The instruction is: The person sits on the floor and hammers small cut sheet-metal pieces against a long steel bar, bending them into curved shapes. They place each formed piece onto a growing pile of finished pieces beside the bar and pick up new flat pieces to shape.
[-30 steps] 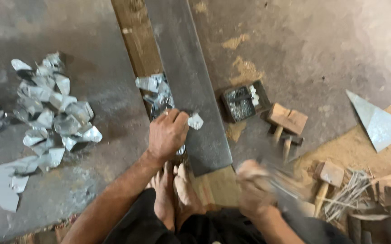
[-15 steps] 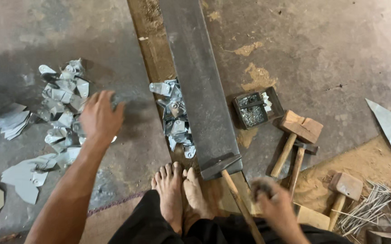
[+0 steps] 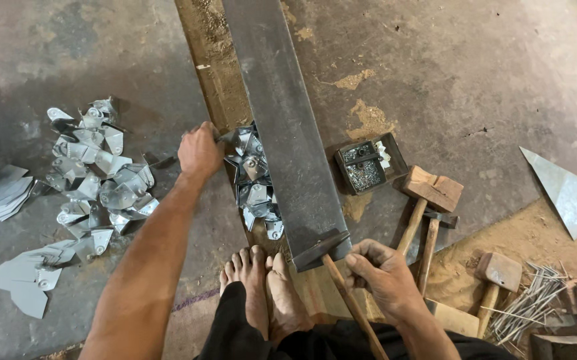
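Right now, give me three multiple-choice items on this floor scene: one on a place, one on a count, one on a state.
1. Where does the hammer head rest?
A. on the near end of the long steel bar
B. in the small tray
C. on the triangular sheet

2. How many wooden mallets lie right of the bar?
A. one
B. three
C. six

3. What is the left hand doing?
A. gripping a mallet
B. lying flat on bare floor
C. reaching into the metal pieces beside the bar

Answers: A, the head sits on the bar's end, its handle in the right hand; B, three heads show; C, its fingers touch that pile.
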A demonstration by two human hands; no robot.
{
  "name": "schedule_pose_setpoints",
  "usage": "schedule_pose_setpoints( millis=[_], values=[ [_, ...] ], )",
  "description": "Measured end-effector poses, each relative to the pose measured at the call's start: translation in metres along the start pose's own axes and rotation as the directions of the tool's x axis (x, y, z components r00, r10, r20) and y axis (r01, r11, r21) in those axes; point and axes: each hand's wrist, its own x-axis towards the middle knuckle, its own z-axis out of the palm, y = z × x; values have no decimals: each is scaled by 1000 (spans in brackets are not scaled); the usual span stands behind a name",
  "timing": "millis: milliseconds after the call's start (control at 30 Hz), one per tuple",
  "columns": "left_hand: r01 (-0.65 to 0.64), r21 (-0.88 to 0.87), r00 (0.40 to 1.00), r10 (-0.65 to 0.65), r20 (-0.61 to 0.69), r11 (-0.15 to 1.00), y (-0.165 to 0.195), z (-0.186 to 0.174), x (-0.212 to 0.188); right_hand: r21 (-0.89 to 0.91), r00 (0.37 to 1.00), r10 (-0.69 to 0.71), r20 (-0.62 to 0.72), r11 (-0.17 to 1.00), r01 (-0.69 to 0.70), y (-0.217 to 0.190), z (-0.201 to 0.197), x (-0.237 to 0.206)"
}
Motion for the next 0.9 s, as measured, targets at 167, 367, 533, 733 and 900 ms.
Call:
schedule_pose_setpoints(
  millis=[167,367,533,733,900],
  values=[
    [-74,-324,993,40,-111,943,-8,-16,-15,-234,994,-75,-76,971,55,-27,15,11],
    [-422,-357,904,357,-237,833,24,-2,-56,-467,945,-319,72,827,314,-42,48,53],
    [-487,-245,865,424,-268,838,45,26,-77,-795,657,-705,268,223,564,-19,72,94],
    [-421,-347,904,359,-231,838,35,26,-74,-800,791,-592,153,396,451,-20,71,100],
    [-271,-506,960,271,-77,819,38,29,-87,-763,717,-690,98,410,499,-35,41,50]
  ],
)
